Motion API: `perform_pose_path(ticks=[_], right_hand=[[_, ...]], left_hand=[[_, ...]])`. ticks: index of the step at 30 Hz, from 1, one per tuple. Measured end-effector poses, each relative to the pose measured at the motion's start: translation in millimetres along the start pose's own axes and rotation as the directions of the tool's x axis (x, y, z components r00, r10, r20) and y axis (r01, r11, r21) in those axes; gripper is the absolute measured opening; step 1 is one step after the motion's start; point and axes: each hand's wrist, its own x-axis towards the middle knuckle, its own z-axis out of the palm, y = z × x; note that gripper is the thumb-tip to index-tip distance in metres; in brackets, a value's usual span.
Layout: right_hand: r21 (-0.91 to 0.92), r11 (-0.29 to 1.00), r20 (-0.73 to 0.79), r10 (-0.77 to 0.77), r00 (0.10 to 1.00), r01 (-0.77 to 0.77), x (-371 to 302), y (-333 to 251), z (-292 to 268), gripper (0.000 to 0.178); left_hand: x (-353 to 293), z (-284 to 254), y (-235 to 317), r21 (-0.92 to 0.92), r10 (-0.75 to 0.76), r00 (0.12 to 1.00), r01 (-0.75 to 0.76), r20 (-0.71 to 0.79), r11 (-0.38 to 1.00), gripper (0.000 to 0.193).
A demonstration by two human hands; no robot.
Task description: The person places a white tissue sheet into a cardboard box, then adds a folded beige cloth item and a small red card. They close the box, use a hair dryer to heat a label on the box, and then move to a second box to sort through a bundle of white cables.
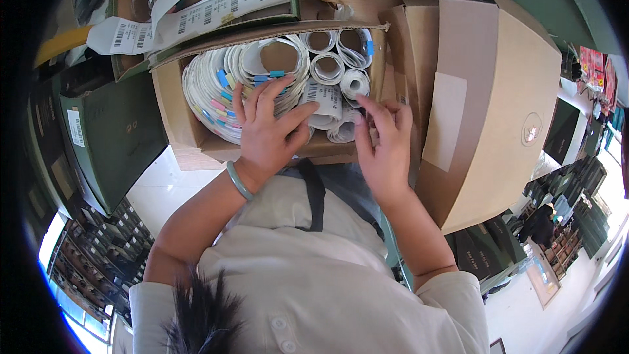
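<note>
An open cardboard box (180,101) in front of me holds rolls of white barcode labels. Its left side is taken up by a large thick roll (203,95) with blue, yellow and pink tabs along its edges. My left hand (270,121) is spread over that roll, fingers apart, wearing a green bangle (238,181) at the wrist. Beside its thumb lies a smaller label roll (323,101) with barcodes showing. My right hand (388,141) is at the box's right side, thumb and index finger apart, the index tip against a small tight roll (354,83). Its other fingers are curled.
Behind stands a green-edged box (293,0) with loose label strips (226,6) trailing over its rim. A large brown carton (488,105) rises close on the right. Dark green boxes (118,134) stand on the left. Shelves and a distant person (538,225) are farther off.
</note>
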Motion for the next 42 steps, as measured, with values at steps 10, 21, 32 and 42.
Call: perform_pose_path(ticks=[10,21,32,42], right_hand=[[-0.086,0.996,-0.06,-0.029,0.998,0.024,22.9,12.0,9.0,0.024],[-0.028,0.999,-0.099,0.026,0.995,-0.028,35.0,4.6,12.9,0.012],[-0.074,0.997,-0.119,-0.013,0.993,0.004,44.1,4.0,13.3,0.012],[-0.138,0.99,0.065,0.048,0.997,-0.039,57.5,5.6,0.4,0.012]], left_hand=[[2.8,-0.8,-1.8,-0.009,0.028,1.0,-0.028,-0.002,1.0,0.035],[1.9,-2.2,-4.5,-0.032,0.034,0.999,-0.035,-0.021,0.999,0.029],[-0.8,-1.0,-6.3,-0.061,0.03,0.998,-0.033,-0.05,0.998,0.027],[-6.3,8.3,-13.5,-0.079,0.026,0.997,-0.032,-0.075,0.996,0.026]])
